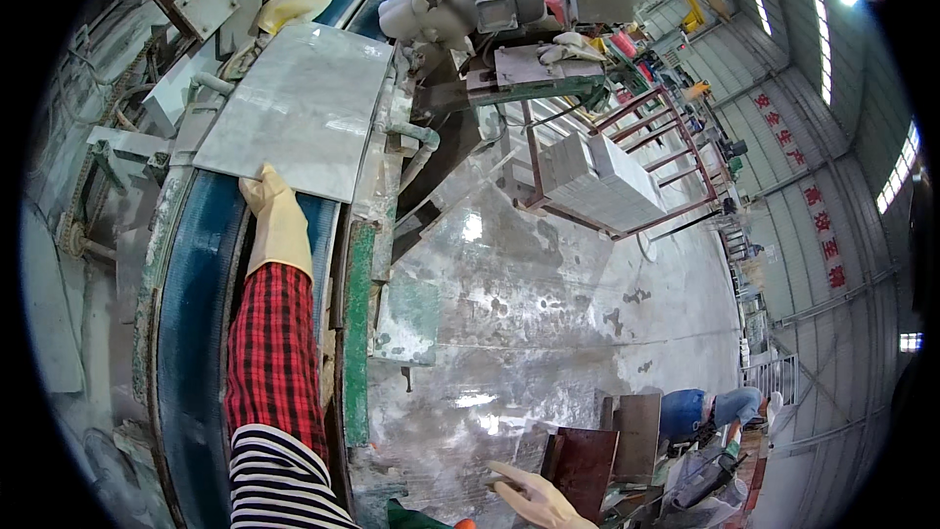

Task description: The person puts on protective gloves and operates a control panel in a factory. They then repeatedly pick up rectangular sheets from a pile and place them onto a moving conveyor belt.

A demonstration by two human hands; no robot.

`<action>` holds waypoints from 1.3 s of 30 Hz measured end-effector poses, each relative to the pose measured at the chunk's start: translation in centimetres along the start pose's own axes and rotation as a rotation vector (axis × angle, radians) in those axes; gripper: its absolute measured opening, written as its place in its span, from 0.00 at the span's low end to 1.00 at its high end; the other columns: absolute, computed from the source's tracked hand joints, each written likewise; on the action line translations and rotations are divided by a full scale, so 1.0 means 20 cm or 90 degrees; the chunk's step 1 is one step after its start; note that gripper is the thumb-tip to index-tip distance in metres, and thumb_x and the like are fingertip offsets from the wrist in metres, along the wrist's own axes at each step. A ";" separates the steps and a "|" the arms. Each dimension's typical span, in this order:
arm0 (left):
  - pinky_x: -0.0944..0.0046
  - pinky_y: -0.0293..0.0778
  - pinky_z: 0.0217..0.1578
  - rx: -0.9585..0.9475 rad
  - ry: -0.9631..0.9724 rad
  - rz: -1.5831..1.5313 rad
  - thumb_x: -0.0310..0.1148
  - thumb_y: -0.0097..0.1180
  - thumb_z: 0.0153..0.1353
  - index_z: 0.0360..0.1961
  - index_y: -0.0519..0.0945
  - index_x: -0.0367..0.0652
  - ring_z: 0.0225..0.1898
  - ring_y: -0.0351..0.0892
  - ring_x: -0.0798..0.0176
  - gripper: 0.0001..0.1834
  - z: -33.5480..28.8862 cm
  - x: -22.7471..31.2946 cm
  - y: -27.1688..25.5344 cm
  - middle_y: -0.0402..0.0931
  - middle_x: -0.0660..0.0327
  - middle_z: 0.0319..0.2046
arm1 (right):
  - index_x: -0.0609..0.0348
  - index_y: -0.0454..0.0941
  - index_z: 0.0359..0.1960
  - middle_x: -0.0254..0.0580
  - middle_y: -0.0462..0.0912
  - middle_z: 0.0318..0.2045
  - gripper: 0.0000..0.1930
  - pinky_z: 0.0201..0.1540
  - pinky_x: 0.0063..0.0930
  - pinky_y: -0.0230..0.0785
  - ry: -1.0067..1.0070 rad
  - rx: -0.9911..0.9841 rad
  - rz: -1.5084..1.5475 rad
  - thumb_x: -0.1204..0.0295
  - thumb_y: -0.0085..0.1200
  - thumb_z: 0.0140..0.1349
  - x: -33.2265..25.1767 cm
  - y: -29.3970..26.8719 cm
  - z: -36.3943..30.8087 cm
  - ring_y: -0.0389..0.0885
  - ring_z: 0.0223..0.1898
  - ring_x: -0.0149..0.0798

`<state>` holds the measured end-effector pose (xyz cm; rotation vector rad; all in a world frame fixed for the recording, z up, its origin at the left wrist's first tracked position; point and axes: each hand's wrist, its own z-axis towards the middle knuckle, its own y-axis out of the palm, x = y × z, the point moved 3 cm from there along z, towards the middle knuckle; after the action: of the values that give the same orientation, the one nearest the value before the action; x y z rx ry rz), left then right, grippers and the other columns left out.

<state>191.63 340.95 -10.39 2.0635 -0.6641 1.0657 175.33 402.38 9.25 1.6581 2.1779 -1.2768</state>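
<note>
A flat grey-white stone slab (302, 103) lies across the blue belts (201, 304) of a conveyor at the upper left. My left hand (276, 220), in a cream glove, reaches along the belts and grips the slab's near edge. One fingertip rests over the top face; the other fingers are partly hidden at the edge. My left arm wears a red-and-black checked sleeve cover. Low in the picture, over the floor, my right hand (539, 500) is open and holds nothing, fingers stretched to the left. The lower edge cuts it off.
A green rail (359, 333) borders the conveyor's right side. Beyond the slab stand motors (499, 5) and a work table (534, 69). A red metal rack (685, 142) holds stacked pale slabs (597, 181). A person in blue (685, 413) bends at the lower right, near brown panels (585, 465). The floor (509, 333) looks wet.
</note>
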 end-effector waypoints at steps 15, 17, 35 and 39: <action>0.49 0.70 0.66 -0.292 0.056 0.070 0.44 0.56 0.72 0.77 0.52 0.48 0.72 0.63 0.49 0.39 -0.92 0.24 -0.34 0.49 0.49 0.77 | 0.53 0.67 0.72 0.39 0.72 0.62 0.26 0.64 0.28 0.63 0.064 -0.045 0.371 0.64 0.53 0.75 -0.11 -0.12 -0.45 0.70 0.63 0.32; 0.48 0.73 0.63 -0.375 0.123 0.012 0.47 0.52 0.73 0.77 0.54 0.50 0.72 0.63 0.51 0.37 -1.15 0.15 -0.37 0.52 0.53 0.76 | 0.53 0.65 0.73 0.40 0.68 0.66 0.28 0.67 0.29 0.60 0.066 -0.067 0.384 0.62 0.55 0.74 -0.03 -0.15 -0.49 0.68 0.65 0.33; 0.38 0.53 0.74 -0.915 -0.653 -0.036 0.35 0.45 0.76 0.80 0.45 0.60 0.79 0.44 0.48 0.36 -3.42 -0.33 -0.74 0.40 0.54 0.80 | 0.60 0.79 0.36 0.49 0.85 0.29 0.20 0.37 0.38 0.75 -0.197 0.128 0.156 0.53 0.54 0.71 0.71 -0.24 -0.28 0.84 0.32 0.45; 0.43 0.60 0.73 -0.956 -0.834 0.013 0.28 0.54 0.72 0.74 0.61 0.46 0.73 0.61 0.47 0.31 -3.74 -0.41 -0.90 0.57 0.51 0.75 | 0.60 0.78 0.32 0.44 0.84 0.28 0.18 0.36 0.33 0.76 -0.293 0.199 -0.129 0.57 0.54 0.72 0.93 -0.33 -0.51 0.85 0.31 0.37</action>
<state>164.40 411.38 6.85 1.0271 -1.4270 -0.8900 166.31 422.66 9.10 1.0850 1.9703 -1.9121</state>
